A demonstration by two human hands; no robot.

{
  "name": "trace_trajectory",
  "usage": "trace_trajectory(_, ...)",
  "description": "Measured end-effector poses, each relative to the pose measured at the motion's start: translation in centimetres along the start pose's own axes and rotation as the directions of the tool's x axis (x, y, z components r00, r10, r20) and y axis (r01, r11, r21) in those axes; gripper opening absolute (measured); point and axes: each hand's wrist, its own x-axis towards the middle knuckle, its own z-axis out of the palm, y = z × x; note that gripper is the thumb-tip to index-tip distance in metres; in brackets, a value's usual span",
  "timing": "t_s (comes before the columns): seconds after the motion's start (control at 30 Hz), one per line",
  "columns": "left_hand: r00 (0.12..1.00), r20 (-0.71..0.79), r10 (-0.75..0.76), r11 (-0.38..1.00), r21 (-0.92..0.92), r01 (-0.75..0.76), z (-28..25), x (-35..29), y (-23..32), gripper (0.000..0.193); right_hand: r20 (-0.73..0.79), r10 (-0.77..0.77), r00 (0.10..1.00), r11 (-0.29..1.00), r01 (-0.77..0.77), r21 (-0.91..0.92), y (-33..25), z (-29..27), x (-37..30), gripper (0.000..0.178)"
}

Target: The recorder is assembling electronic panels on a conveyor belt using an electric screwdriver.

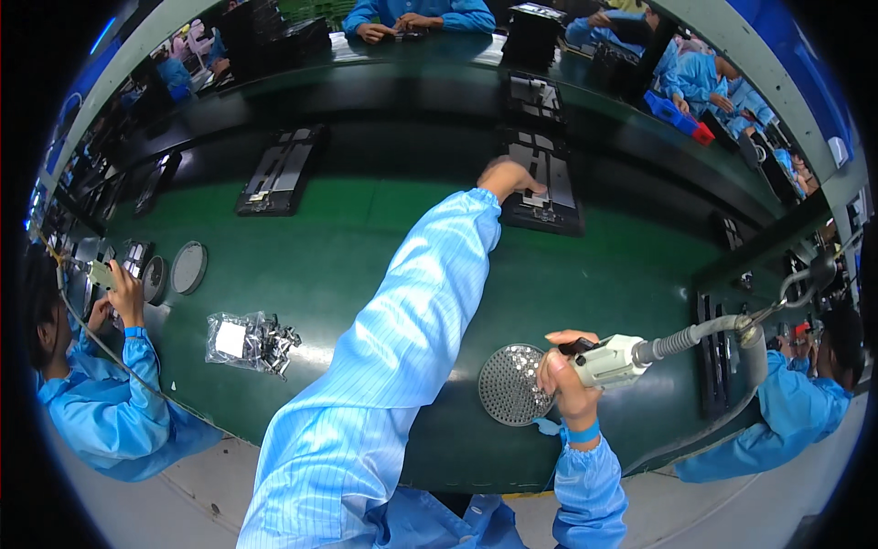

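My left arm stretches far forward across the bench. My left hand (506, 178) grips the left edge of a flat black tablet-like device (551, 190), its thumb lying over the top and its other fingers mostly hidden. Grey plates and small parts show on the device's open face. My right hand (574, 384) is wrapped round a pale electric screwdriver (615, 362), which lies roughly level and is joined to a grey ribbed sleeve and cable. Just left of that hand sits a round perforated dish (506, 395) with small shiny pieces on its right side.
A clear bag of small metal parts (247, 340) lies on the green bench (384, 265). Similar devices (282, 172) rest on the dark strip (393, 137) ahead, another (536, 95) beyond mine. A metal post (754, 352) stands right. Co-workers sit left (110, 403), right (777, 421) and opposite (421, 14).
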Motion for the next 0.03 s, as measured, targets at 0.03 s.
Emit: trace_trajectory(0.03,1.0,-0.006,0.007,1.0,0.001,-0.007,-0.37,0.28,0.36,0.102,0.018,-0.009,1.0,0.999,0.01,-0.031,0.16,-0.43,0.04,0.026)
